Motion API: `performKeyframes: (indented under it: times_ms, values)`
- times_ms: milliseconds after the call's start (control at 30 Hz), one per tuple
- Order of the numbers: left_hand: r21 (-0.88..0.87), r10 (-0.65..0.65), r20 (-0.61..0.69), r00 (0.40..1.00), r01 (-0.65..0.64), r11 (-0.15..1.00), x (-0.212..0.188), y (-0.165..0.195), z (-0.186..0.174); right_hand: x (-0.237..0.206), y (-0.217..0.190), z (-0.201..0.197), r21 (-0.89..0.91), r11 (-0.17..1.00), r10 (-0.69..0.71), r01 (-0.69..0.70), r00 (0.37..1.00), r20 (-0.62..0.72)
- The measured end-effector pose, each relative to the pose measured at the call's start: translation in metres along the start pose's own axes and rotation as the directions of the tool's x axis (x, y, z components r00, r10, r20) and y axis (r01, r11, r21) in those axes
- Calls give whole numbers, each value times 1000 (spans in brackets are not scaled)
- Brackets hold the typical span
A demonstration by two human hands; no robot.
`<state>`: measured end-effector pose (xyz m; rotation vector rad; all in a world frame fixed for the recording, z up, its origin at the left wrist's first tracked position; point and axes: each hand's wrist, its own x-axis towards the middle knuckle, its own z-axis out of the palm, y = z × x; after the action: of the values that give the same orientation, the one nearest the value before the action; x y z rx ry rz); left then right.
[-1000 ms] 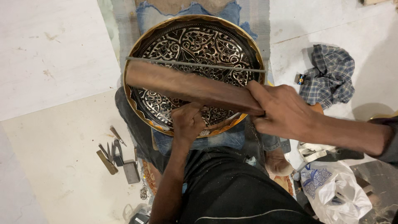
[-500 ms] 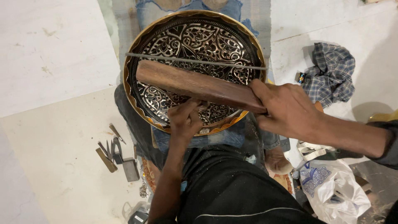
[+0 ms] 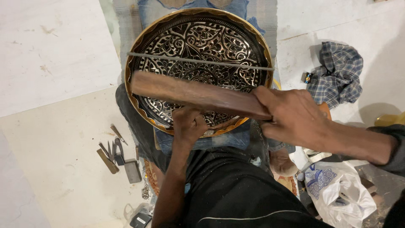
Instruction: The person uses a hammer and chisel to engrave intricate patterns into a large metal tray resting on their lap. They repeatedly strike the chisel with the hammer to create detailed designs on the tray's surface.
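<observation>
While the right hand (image 3: 295, 116) grips a wooden bar (image 3: 198, 95), a white patterned bag (image 3: 337, 192) lies beside.

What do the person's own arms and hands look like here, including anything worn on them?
Both hands are bare, with no gloves, rings or watch in view. The left hand leads to a forearm that is bare down to the black top at the torso. The right hand has a bare wrist and forearm, with a dark sleeve pushed up near the frame's edge.
</observation>
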<state>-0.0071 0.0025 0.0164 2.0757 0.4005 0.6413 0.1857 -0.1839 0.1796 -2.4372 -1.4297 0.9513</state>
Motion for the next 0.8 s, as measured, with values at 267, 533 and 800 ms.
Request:
performKeyframes:
  times_ms: [267,533,800]
  values:
    - [0,34,-22,999,-34,999,2,3,0,3,-9,-6,104,981,-139,164,967,-212]
    - [-92,8,-28,1000,-10,996,5,8,-2,4,-6,-4,82,989,-106,123,976,-189]
    - [20,49,-36,998,-48,999,4,3,1,7,-9,-6,149,948,-216,281,913,-347]
